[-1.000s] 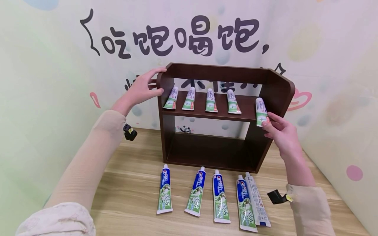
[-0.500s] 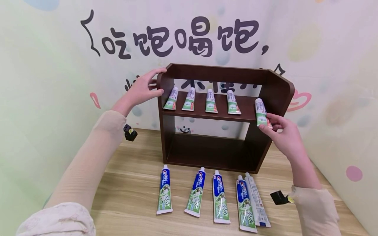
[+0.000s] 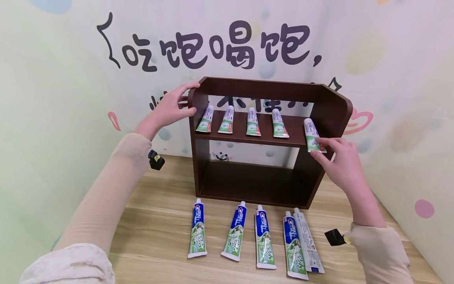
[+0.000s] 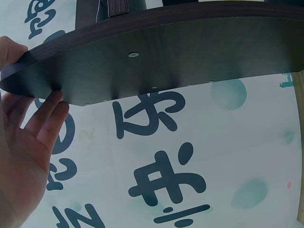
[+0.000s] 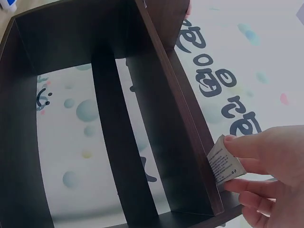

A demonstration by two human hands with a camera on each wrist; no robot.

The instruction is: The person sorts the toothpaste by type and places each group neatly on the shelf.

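Note:
A dark brown two-level shelf (image 3: 248,139) stands on the table. My left hand (image 3: 172,105) holds its upper left side, thumb in front and fingers at the outer edge; the left wrist view shows this hand (image 4: 28,142) around the side panel. At the right end of the upper level, my right hand (image 3: 342,159) pinches the lower end of a small green-and-white tube (image 3: 312,136). In the right wrist view the tube's crimped end (image 5: 223,164) lies at the shelf edge between thumb and fingers (image 5: 256,190). Several similar tubes (image 3: 252,122) lie along the upper level.
On the wooden table (image 3: 152,236) in front of the shelf lie several larger blue-and-green tubes (image 3: 265,238); a grey-white tube (image 3: 309,240) lies against the rightmost one. A printed cloth wall (image 3: 227,43) stands behind.
My right hand has shifted its hold on the small tube, whose lower end has moved slightly left and then settled over the shelf's front edge. My left hand has stayed in place.

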